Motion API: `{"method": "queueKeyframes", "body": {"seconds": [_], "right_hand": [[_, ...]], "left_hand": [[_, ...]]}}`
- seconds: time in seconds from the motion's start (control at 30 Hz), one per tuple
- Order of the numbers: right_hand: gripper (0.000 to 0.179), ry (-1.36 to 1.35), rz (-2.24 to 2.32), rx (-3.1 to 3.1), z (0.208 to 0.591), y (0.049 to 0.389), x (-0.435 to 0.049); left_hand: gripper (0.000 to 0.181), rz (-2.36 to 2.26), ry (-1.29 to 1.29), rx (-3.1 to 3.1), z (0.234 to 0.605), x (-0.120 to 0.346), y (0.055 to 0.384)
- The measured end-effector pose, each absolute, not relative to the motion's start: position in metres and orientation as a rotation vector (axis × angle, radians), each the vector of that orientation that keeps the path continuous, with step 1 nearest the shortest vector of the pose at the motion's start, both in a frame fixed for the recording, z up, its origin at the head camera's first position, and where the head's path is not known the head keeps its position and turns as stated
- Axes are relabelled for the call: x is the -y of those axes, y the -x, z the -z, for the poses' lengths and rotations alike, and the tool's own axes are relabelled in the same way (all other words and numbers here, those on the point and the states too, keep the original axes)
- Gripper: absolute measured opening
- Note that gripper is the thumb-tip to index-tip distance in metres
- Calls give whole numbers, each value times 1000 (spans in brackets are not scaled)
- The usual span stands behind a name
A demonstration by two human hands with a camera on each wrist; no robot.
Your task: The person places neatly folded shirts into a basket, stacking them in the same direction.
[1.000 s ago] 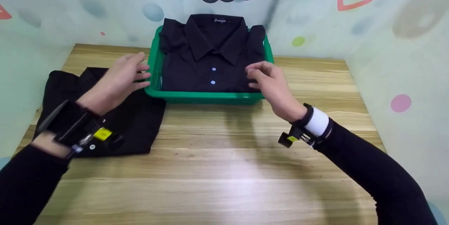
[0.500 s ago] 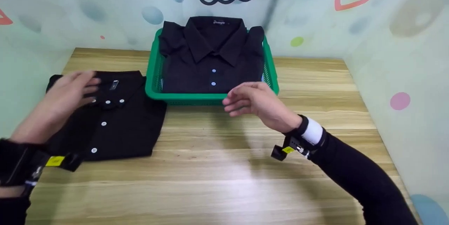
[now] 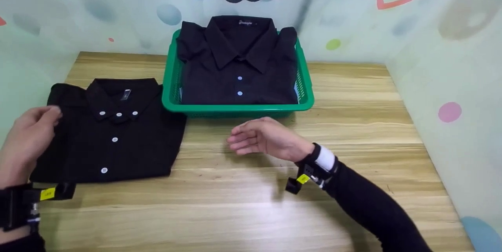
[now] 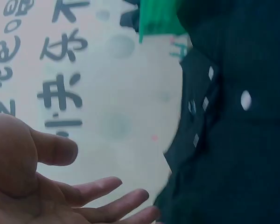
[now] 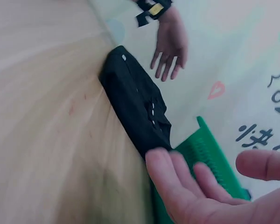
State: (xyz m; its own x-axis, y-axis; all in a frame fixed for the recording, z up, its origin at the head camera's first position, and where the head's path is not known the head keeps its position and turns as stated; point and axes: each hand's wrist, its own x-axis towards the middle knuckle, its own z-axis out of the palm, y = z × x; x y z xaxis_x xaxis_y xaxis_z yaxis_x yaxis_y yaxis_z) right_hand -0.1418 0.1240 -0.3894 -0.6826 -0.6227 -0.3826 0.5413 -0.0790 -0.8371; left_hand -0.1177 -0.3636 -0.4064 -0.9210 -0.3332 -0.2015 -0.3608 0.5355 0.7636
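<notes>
A folded black shirt (image 3: 133, 146) with white buttons lies flat on the table at the left, collar toward the back wall. My left hand (image 3: 29, 138) hovers beside its left edge; in the left wrist view that hand (image 4: 60, 186) has its fingers spread and holds nothing. Another folded black shirt (image 3: 211, 83) sits in a green basket (image 3: 235, 108), its collar leaning up at the back. In front of the basket my right hand (image 3: 266, 138) is above the table, fingers fairly straight. The right wrist view shows the same hand (image 5: 205, 196) holding nothing.
The wooden table (image 3: 251, 212) carries the basket at its back middle. Patterned wall sheets (image 3: 353, 20) close off the back and both sides. The basket's left side stands right next to the shirt on the table.
My left hand has moved left and down from beside the basket, across the shirt to its left edge. My right hand has come away from the basket, toward the front and left.
</notes>
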Motion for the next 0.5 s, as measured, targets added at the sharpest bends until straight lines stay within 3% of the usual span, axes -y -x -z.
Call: {"method": "queueKeyframes", "body": {"seconds": [0.27, 0.5], "right_hand": [[48, -103, 1922, -1184, 418, 147, -90], [51, 20, 1900, -1124, 436, 134, -45]], "left_hand": [[69, -1324, 845, -2739, 419, 367, 103], [72, -1408, 876, -2667, 431, 373, 103]]}}
